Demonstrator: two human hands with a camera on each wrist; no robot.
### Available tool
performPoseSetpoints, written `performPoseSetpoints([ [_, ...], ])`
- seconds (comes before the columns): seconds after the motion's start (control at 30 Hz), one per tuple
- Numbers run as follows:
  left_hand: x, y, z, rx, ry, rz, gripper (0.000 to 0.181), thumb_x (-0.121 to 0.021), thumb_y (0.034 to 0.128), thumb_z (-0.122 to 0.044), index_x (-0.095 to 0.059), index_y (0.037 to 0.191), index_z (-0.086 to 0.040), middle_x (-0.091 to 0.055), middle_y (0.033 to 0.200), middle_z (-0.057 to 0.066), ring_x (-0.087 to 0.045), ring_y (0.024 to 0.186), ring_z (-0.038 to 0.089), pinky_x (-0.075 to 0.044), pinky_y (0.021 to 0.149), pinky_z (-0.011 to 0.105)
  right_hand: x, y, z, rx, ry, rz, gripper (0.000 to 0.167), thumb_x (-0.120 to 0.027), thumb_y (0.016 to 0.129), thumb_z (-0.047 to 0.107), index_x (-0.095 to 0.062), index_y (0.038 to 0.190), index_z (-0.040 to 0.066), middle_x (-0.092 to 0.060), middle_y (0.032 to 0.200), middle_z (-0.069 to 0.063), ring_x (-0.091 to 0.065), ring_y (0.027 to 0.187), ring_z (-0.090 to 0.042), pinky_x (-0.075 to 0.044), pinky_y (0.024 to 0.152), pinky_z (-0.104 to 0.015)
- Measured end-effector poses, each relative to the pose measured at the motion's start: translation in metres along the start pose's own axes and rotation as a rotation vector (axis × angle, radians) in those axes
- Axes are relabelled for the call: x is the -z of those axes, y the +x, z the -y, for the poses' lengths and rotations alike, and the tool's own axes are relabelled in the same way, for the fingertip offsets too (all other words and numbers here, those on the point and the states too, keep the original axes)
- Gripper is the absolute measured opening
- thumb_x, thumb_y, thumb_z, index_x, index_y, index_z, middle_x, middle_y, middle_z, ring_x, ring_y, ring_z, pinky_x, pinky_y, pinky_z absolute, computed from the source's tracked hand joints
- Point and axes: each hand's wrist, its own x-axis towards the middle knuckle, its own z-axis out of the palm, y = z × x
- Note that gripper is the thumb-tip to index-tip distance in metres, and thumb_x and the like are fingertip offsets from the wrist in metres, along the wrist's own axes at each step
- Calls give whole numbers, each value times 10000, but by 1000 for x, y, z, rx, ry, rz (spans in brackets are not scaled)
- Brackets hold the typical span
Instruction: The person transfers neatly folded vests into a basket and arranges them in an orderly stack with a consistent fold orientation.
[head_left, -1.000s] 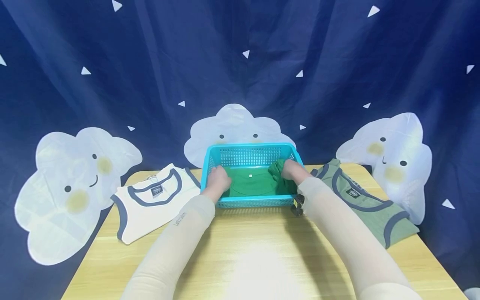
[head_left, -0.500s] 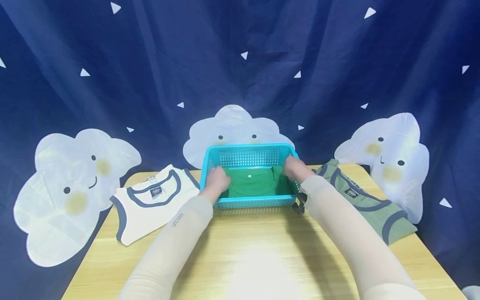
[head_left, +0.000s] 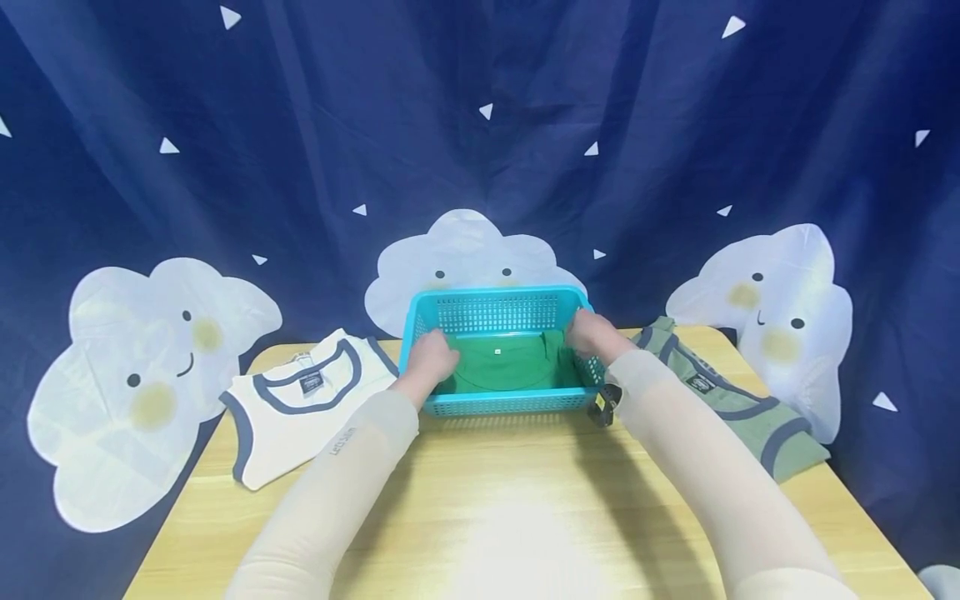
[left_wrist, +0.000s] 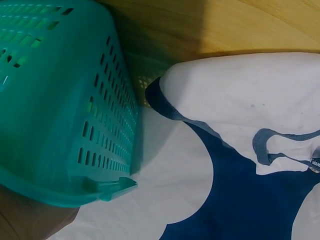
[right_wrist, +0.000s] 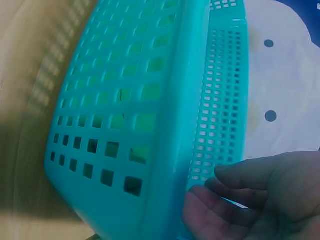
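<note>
turquoise basket (head_left: 498, 312), green garment (head_left: 498, 367) inside

Blue basket (head_left: 510, 404), green cloth (head_left: 498, 371) inside, fingers (head_left: 447, 358) at both ends

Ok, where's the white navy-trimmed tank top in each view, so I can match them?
Head: white tank top, left of the turquoise basket.
Left wrist: tank top, upper right, beside the basket.
Right wrist: tank top not in view.
Shared landmark: the basket, in all three views.
</note>
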Motion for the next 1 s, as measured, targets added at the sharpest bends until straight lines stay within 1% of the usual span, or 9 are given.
performPoseSetpoints([
  [0.07,1,-1,-1,1,-2,5,478,-562,980,-187,-493,1388,53,-567,1360,221,-592,1090,314,-539,898,419,0,-1,-1,10,24,8,281,-410,1039,98,-384,760,117,-321,623,12,-336,510,-111,-413,505,-256],
  [0.13,2,-2,-2,-4,2,10,480,-559,985,-204,-500,1393,42,-554,1389,214,-586,1110,313,-532,905,417,1,-3,-2,27,42,9,340,-411,1021,67,-336,699,144,-298,602,19,-323,497,-109,-404,491,-253],
  [0.3,5,-5,-3,-28,-16,16,460,-564,984,-224,-531,1376,14,-550,1411,188,-600,1058,294,-534,855,396,5,-10,-2,70,91,14,391,-428,992,28,-303,640,145,-273,569,28,-320,480,-110,-388,476,-248],
  [0.43,9,-10,0,-42,-20,8,427,-567,981,-218,-551,1352,-6,-604,1335,163,-619,971,268,-544,814,388,7,-16,1,88,149,7,403,-473,1012,54,-336,641,137,-309,557,29,-367,490,-115,-397,502,-261],
  [0.53,11,-14,3,-43,-7,5,403,-563,985,-220,-561,1336,-22,-647,1233,136,-626,907,240,-550,780,374,8,-20,3,95,204,-9,281,-513,1018,66,-472,740,75,-437,663,-18,-488,589,-150,-496,588,-297],
  [0.63,12,-17,5,-53,-6,-2,378,-563,987,-221,-575,1316,-35,-665,1169,112,-623,858,217,-547,743,351,8,-24,6,99,235,-21,123,-532,1013,62,-607,1014,-35,-593,916,-134,-627,787,-233,-587,739,-360],
  [0.7,12,-19,5,-70,-14,-10,362,-568,985,-216,-585,1302,-42,-672,1152,105,-623,843,211,-543,725,344,8,-26,7,100,246,-24,251,-540,1009,61,-592,1213,-76,-622,1119,-209,-665,933,-300,-597,813,-403],
  [0.77,12,-22,5,-87,-30,-21,345,-573,980,-208,-592,1287,-53,-675,1141,99,-627,834,208,-543,709,341,9,-28,7,110,241,-19,329,-535,1012,68,-559,1296,-96,-614,1213,-246,-670,1002,-333,-593,839,-418],
  [1.0,19,-34,4,-131,-58,-108,334,-582,958,-207,-613,1264,-78,-680,1176,90,-653,978,253,-556,809,391,11,-35,6,162,274,-22,319,-535,1014,79,-571,1278,-96,-628,1078,-208,-646,839,-255,-594,817,-431],
])
